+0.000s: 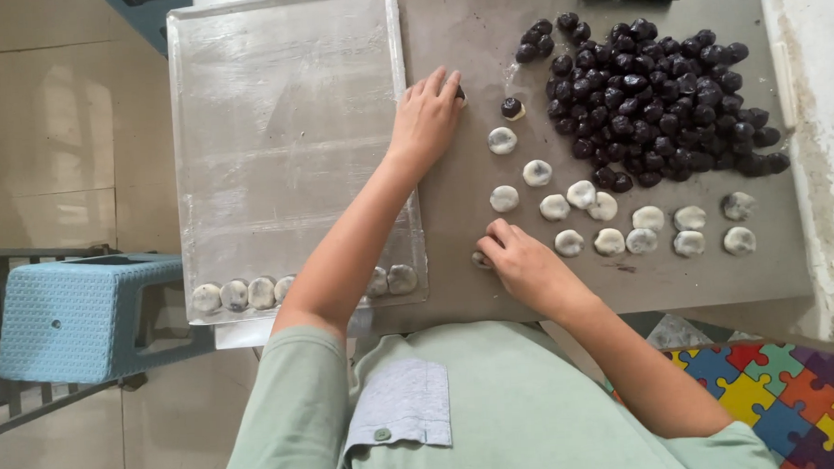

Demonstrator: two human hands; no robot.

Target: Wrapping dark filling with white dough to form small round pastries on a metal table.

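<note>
— What's closest in?
— The right hand, fingers curled down on a small dough ball at the counter edge; how firmly it grips, I cannot tell.
— And beyond?
— Pale dough balls in loose rows, then the left hand, fingers half-bent, pinching a dark filling ball beside the metal tray. Farthest, the dark ball pile.

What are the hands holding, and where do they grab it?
The left hand pinches a small dark ball at its fingertips. The right hand presses on a pale dough piece, mostly hidden, so the exact grip cannot be told.
</note>
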